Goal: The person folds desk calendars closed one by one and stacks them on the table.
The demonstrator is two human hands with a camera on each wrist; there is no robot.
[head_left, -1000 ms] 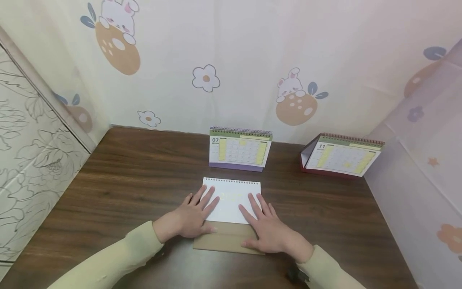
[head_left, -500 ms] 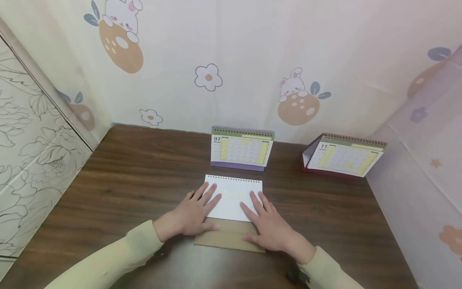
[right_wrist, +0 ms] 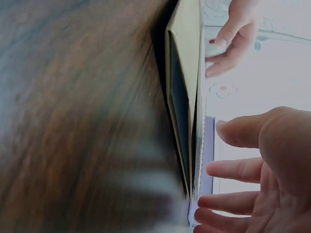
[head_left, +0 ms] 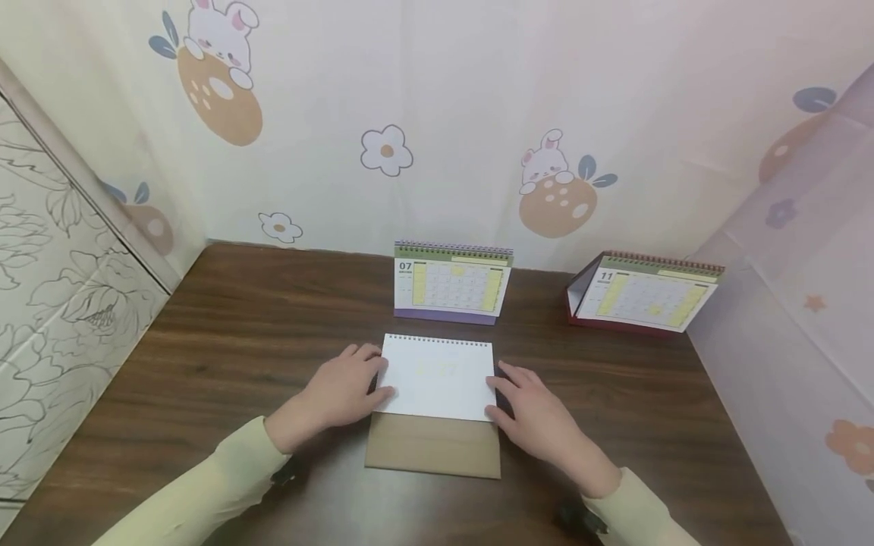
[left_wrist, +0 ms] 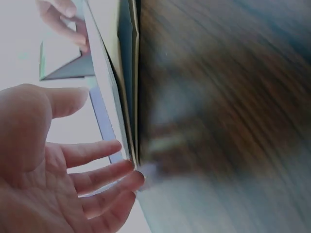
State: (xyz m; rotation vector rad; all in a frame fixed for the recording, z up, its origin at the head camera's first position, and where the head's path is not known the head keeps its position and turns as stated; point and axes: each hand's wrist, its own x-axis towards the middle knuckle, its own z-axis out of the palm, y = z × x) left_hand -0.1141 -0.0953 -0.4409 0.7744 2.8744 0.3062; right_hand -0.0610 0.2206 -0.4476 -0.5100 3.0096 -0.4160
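Note:
A desk calendar with a white cover and a brown cardboard base lies nearly flat on the table in the head view. Pale yellow figures are faint on its cover, and the spiral binding runs along its far edge. My left hand is at its left edge, thumb over the cover, fingers loosely bent beside the edge. At the right edge my right hand mirrors this, thumb and forefinger at the page border. Both wrist views show the folded cardboard base slightly parted at the near side, with relaxed, spread fingers alongside.
A standing calendar with a purple base showing 07 is just behind the flat one. Another, with a dark red base and showing 11, stands at the back right. Patterned curtain hangs behind the wooden table.
Both hands have drawn outward from lying spread on the white cover to the calendar's left and right edges. The cover and cardboard base are now more exposed; the calendar stays in place.

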